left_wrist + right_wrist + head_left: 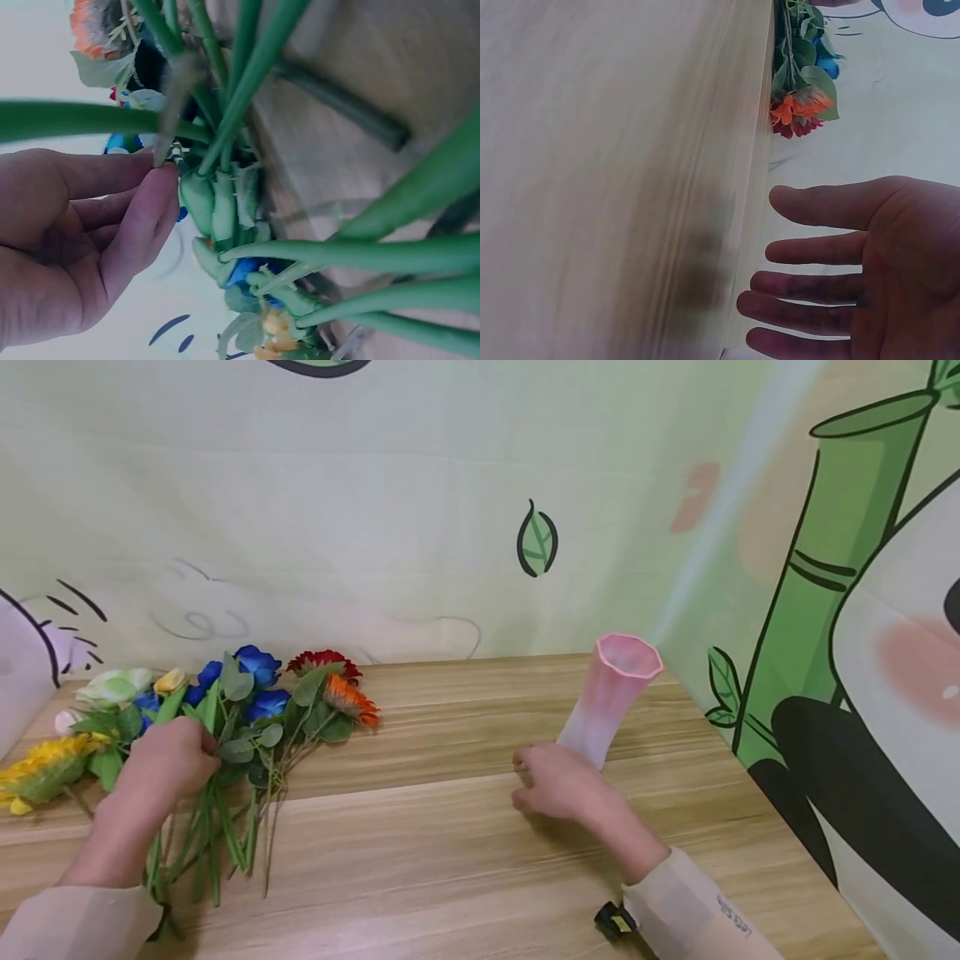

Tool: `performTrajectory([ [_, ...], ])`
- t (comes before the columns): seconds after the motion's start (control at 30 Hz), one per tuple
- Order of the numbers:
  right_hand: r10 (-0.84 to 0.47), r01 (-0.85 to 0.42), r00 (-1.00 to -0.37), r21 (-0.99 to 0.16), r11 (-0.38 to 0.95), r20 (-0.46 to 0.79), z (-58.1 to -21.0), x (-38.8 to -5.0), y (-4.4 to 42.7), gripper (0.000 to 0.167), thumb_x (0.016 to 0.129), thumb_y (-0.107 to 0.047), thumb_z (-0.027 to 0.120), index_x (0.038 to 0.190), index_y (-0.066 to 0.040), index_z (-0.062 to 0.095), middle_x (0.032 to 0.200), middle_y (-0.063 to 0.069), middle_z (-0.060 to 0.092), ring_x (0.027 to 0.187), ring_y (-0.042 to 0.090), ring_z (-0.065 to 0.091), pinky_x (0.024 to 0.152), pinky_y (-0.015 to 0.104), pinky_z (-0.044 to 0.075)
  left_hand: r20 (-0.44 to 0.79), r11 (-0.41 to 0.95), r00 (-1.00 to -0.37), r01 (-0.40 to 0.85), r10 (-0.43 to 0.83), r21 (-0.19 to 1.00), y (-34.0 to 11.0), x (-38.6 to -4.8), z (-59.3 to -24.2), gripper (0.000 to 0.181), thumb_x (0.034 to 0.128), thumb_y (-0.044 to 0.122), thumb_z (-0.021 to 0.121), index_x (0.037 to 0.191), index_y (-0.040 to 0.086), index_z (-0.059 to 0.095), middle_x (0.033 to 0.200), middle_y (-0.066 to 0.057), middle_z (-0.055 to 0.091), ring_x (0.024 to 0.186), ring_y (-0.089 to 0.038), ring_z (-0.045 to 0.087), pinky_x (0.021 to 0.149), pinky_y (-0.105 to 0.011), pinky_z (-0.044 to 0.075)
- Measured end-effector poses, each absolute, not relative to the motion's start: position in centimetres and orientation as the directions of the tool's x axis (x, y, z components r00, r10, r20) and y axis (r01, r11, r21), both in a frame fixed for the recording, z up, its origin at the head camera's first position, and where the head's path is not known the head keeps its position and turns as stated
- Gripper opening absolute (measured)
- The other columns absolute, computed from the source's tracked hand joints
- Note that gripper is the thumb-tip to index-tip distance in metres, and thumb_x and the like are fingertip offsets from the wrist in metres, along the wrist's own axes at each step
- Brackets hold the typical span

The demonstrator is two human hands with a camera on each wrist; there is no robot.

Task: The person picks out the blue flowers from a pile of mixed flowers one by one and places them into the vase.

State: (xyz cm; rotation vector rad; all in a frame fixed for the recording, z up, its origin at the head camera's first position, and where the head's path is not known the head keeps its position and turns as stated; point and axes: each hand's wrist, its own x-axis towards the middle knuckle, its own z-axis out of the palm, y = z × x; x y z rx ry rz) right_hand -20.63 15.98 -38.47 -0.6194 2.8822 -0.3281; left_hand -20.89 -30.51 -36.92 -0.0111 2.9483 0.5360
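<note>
Flowers [238, 750], artificial by their look, lie in a loose bundle on the left of the wooden table [420, 860], heads toward the wall and green stems [225, 822] toward me. I pick out blue roses [258, 666], a yellow sunflower [48, 768], an orange bloom [351, 700] and a dark red one [322, 662].

My left hand [171, 756] is over the bundle; the left wrist view shows its thumb and a finger brought together on a thin brownish stem [178, 97]. I can't tell which bloom that stem carries. My right hand [566, 781] has its fingers straight and apart, with nothing in them. It is right beside the lower part of the pink-and-white vase [611, 693]; from the head view I can't tell whether the two touch.

I'd expect each flower to be light, the stem springy and fairly stiff, the petals and leaves soft and apt to snag on their neighbours. I'd pinch a single stem below its leaves and keep off the petals. The vase looks smooth, perhaps slippery, and tall enough to tip; I'd wrap my fingers round its narrower middle, not the flared rim.
</note>
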Motion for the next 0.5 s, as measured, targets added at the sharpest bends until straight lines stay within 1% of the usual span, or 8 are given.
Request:
performTrajectory([
  [0.13, -0.425, -0.384, -0.897, -0.263, 0.885, -0.120, -38.3, -20.6, 15.9, 0.046, 0.088, -0.025, 0.081, 0.125, -0.001, 0.068, 0.121, 0.013, 0.069, 0.112, 0.029, 0.065, 0.095, 0.044, 0.053, -0.061, 0.929, -0.998, -0.020, 0.003, 0.371, -30.1, -20.3, -36.4, 0.024, 0.0907, 0.004, 0.063, 0.106, -0.014, 0.067, 0.098, -0.034, 0.067, 0.078, -0.045, 0.064, 0.060, -0.052, 0.053],
  [0.17, -0.426, -0.385, -0.897, -0.264, 0.885, -0.119, -38.3, -20.6, 15.9, 0.047, 0.088, -0.026, 0.081, 0.125, -0.001, 0.068, 0.122, 0.013, 0.069, 0.113, 0.029, 0.065, 0.095, 0.044, 0.053, -0.040, 0.927, -0.999, -0.014, 0.001, 0.374, -30.0, -20.2, -36.3, 0.028, 0.0917, 0.005, 0.064, 0.111, -0.016, 0.065, 0.102, -0.035, 0.067, 0.080, -0.047, 0.065, 0.061, -0.054, 0.054],
  [0.3, -0.431, -0.392, -0.896, -0.264, 0.881, -0.110, -38.3, -20.6, 15.7, 0.045, 0.090, -0.026, 0.080, 0.126, -0.002, 0.068, 0.123, 0.013, 0.069, 0.115, 0.029, 0.064, 0.098, 0.044, 0.052, 0.009, 0.920, -1.000, 0.001, -0.002, 0.391, -29.2, -20.0, -35.6, 0.028, 0.0929, 0.005, 0.065, 0.111, -0.016, 0.063, 0.099, -0.031, 0.068, 0.080, -0.046, 0.065, 0.064, -0.056, 0.054],
  [0.5, -0.439, -0.405, -0.895, -0.265, 0.875, -0.081, -38.3, -20.5, 15.5, 0.042, 0.091, -0.026, 0.079, 0.125, -0.002, 0.069, 0.122, 0.013, 0.070, 0.115, 0.029, 0.065, 0.098, 0.044, 0.052, 0.068, 0.906, -0.998, 0.028, -0.001, 0.422, -27.7, -19.5, -34.6, 0.026, 0.0953, 0.004, 0.065, 0.112, -0.015, 0.063, 0.097, -0.029, 0.068, 0.077, -0.040, 0.065, 0.063, -0.052, 0.054],
])
